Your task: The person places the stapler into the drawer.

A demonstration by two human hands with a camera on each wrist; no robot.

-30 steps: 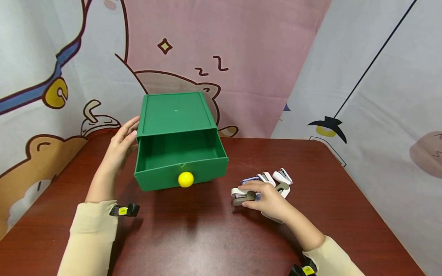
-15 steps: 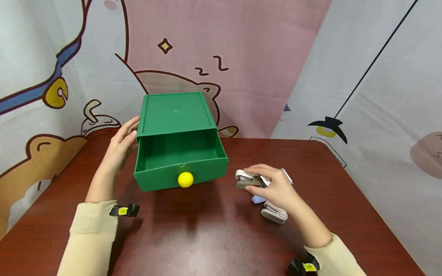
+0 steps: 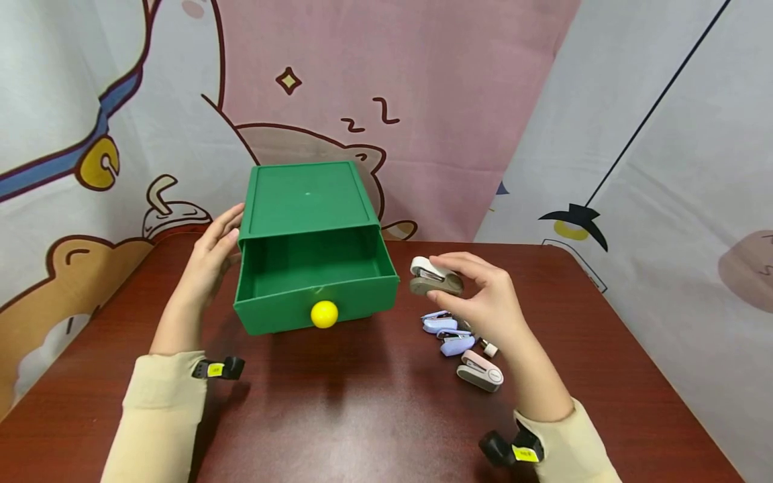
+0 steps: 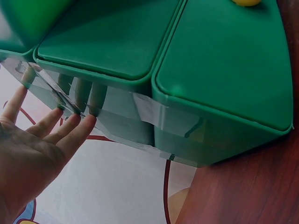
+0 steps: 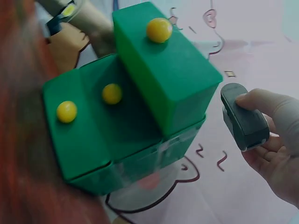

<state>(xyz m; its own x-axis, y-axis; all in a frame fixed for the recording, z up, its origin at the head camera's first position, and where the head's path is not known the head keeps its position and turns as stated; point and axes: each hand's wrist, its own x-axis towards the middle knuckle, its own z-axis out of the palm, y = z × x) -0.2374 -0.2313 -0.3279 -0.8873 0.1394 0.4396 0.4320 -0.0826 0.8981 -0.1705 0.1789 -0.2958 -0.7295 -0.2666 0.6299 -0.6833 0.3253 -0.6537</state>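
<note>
Stapler [image 3: 435, 282] hangs pinched in right-hand fingers [image 3: 468, 267] while left-hand fingers [image 4: 77, 133] extend against the green drawers [image 3: 306, 201].

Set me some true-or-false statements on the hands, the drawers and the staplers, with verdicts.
1. The right hand holds a white-and-brown mini stapler. True.
2. The bottom drawer is pulled out. False: the top drawer is.
3. The left hand grips a yellow knob. False: it is at the side of the green drawer unit.
4. Two lavender-blue mini staplers lie on the table. True.
5. The pink-and-grey mini stapler is in a drawer. False: it lies on the table.
</note>
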